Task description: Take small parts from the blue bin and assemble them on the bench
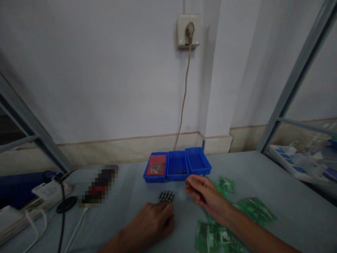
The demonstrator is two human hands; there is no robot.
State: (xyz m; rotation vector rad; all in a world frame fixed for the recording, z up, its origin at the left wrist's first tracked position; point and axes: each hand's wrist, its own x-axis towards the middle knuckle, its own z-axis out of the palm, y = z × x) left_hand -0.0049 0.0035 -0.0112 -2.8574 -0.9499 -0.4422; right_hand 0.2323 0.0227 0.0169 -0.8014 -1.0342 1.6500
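Small round, shiny metal pieces (166, 196) lie packed together in a patch on the table. My left hand (151, 225) rests just in front of them, fingers curled and knuckles at the patch's near edge; whatever its fingers may hold is hidden. Raised to the right, my right hand (206, 196) is pinched closed, with a small dark piece at the fingertips, too small to name. Behind it stand three blue trays joined in a row: the middle tray (177, 162) has a few small dark pieces at its front, and the left tray (145, 174) holds a red sheet and a clear bag.
Green plastic bags (256, 210) of small parts lie at the right, some under my right forearm. A pixelated object (99, 186), cables and a power strip (15, 225) occupy the left. Grey metal posts (286, 88) flank the table; a wall socket (188, 31) hangs behind.
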